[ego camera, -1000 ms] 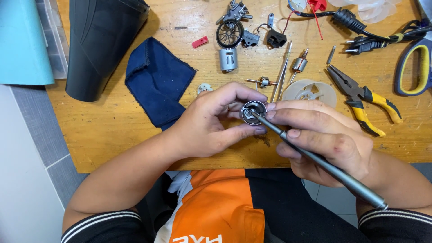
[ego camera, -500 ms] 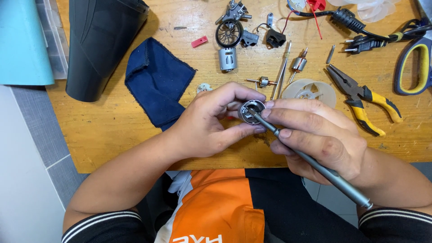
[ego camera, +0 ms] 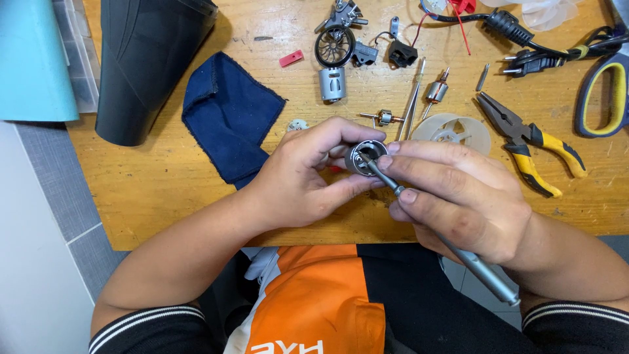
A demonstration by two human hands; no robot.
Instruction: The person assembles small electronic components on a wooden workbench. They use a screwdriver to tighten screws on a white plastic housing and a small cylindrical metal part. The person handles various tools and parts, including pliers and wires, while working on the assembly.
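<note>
My left hand point(ego camera: 308, 174) grips a small round silver motor housing point(ego camera: 363, 157) between thumb and fingers, its open end facing up. My right hand point(ego camera: 452, 193) holds a slim grey metal screwdriver point(ego camera: 472, 265) like a pen, and its tip sits inside the housing. Both hands hover over the near edge of the wooden workbench point(ego camera: 164, 190). My fingers hide most of the housing's side.
A folded dark blue cloth point(ego camera: 229, 118) lies left of my hands, a black cone-shaped shell point(ego camera: 144, 59) behind it. Beyond lie a silver motor point(ego camera: 332, 84), a black fan wheel point(ego camera: 334, 46), tweezers point(ego camera: 411, 101), a clear plastic disc point(ego camera: 455, 131), yellow-handled pliers point(ego camera: 531, 141), cables.
The screwdriver's handle has shifted slightly in my right hand while its tip stays in the housing. My left hand holds still.
</note>
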